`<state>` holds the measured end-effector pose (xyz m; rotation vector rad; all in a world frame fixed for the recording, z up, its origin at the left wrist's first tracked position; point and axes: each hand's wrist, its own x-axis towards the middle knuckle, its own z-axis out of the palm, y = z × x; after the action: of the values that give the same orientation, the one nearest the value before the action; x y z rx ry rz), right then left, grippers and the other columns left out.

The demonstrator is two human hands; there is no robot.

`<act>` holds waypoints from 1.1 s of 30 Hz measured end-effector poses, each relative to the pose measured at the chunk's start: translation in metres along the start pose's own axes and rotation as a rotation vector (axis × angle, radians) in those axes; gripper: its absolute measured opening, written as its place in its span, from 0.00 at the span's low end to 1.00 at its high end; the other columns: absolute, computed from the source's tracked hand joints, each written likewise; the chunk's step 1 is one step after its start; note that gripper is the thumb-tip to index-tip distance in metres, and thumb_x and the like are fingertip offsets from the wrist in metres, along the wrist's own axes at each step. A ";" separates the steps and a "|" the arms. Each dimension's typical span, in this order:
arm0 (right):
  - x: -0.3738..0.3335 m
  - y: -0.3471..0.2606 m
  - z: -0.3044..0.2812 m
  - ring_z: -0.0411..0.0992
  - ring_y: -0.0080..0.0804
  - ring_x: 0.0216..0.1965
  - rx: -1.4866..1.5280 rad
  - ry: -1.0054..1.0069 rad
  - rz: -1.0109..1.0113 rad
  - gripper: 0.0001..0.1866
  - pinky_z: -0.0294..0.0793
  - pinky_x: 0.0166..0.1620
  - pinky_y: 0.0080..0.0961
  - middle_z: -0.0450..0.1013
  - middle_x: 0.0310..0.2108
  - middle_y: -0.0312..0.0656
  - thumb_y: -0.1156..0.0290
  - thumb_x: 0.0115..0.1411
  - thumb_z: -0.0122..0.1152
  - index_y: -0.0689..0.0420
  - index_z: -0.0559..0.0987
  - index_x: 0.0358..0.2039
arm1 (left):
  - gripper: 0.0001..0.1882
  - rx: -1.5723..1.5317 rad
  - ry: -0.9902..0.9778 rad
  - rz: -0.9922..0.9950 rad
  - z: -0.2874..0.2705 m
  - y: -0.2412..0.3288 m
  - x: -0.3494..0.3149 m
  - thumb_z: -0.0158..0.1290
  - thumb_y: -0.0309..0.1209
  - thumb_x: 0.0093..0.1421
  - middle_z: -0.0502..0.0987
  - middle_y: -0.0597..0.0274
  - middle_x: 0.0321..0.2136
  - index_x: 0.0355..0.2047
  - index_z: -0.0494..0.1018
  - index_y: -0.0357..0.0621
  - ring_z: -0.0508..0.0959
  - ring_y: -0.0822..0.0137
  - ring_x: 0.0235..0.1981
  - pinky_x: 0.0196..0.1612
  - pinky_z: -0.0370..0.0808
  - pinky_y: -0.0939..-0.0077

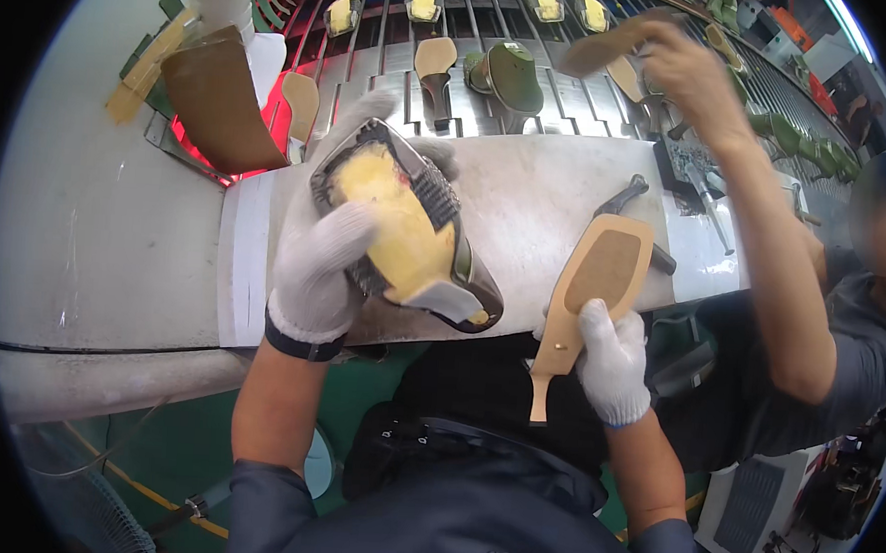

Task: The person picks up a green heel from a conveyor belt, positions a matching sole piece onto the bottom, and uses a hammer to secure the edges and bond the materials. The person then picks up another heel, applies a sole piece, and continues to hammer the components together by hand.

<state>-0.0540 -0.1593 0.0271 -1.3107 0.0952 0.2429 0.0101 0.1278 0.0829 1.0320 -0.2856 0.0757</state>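
My left hand [318, 270], in a white knit glove, is wrapped round a dark shoe upper [432, 191] held bottom up above the table's front edge. Its underside is pale yellow, with gathered dark edges folded around it. To the right, my gloved right hand [614, 361] grips a tan shoe sole [614, 260] with its narrow heel end pointing down toward me. The thumb lies across the sole's face, which has a darker brown patch toward the wide end. Sole and upper are apart.
A black-handled tool [625, 194] lies on the pale worktable [517, 195], partly hidden behind the sole. Beyond runs a slatted metal conveyor [374, 63] carrying soles, a green boot-shaped piece [509, 78] and several yellow-bottomed shoes. At right, a co-worker's hand [689, 74] holds a blurred brown sole.
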 end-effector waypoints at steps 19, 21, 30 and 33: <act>-0.021 -0.063 0.083 0.75 0.20 0.24 -0.319 -0.376 -0.111 0.14 0.76 0.30 0.25 0.81 0.24 0.40 0.64 0.74 0.66 0.63 0.89 0.41 | 0.47 0.120 -0.164 -0.039 0.044 0.014 -0.029 0.74 0.50 0.58 0.81 0.34 0.58 0.68 0.69 0.34 0.86 0.49 0.57 0.59 0.86 0.53; -0.022 -0.062 0.085 0.76 0.22 0.24 -0.338 -0.373 -0.155 0.13 0.76 0.31 0.25 0.82 0.24 0.41 0.65 0.74 0.66 0.63 0.89 0.41 | 0.52 0.147 -0.154 -0.094 0.044 0.022 -0.029 0.77 0.48 0.52 0.81 0.34 0.59 0.69 0.68 0.33 0.85 0.49 0.57 0.59 0.86 0.53; -0.023 -0.058 0.088 0.80 0.21 0.27 -0.346 -0.381 -0.191 0.13 0.79 0.32 0.25 0.86 0.28 0.43 0.67 0.73 0.67 0.64 0.90 0.41 | 0.57 0.160 -0.309 -0.034 0.029 0.017 -0.029 0.82 0.41 0.46 0.79 0.31 0.61 0.71 0.65 0.31 0.84 0.49 0.58 0.59 0.85 0.53; -0.025 -0.061 0.090 0.80 0.20 0.28 -0.293 -0.366 -0.139 0.12 0.80 0.32 0.24 0.86 0.29 0.43 0.68 0.73 0.67 0.65 0.90 0.41 | 0.57 0.154 -0.313 -0.022 0.029 0.017 -0.030 0.82 0.41 0.47 0.78 0.30 0.61 0.72 0.65 0.32 0.84 0.49 0.59 0.60 0.85 0.54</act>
<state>-0.0705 -0.0897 0.1134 -1.5352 -0.3520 0.3842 -0.0279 0.1137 0.1033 1.1997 -0.5598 -0.0865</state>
